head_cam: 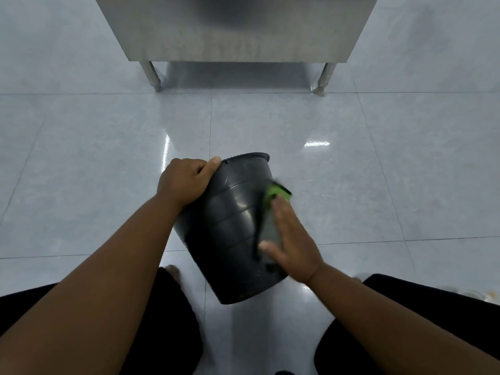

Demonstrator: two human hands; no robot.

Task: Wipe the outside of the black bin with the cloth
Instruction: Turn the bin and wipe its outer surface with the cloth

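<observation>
Now pressing cloth (278, 193) flat on bin's (232, 226) right flank with open right hand (292, 239), nearest. Holding bin tipped over floor (351, 185), long axis pointing away. Gripping its far end with curled left hand (184, 182). Probably sweeping lengthwise next.

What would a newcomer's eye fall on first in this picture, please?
The black bin, tilted at the centre of the view, draws the eye first. The left hand grips its far end, while the right hand presses a green and grey cloth flat against its right side. Beyond, a steel table stands on the glossy tiled floor.
</observation>
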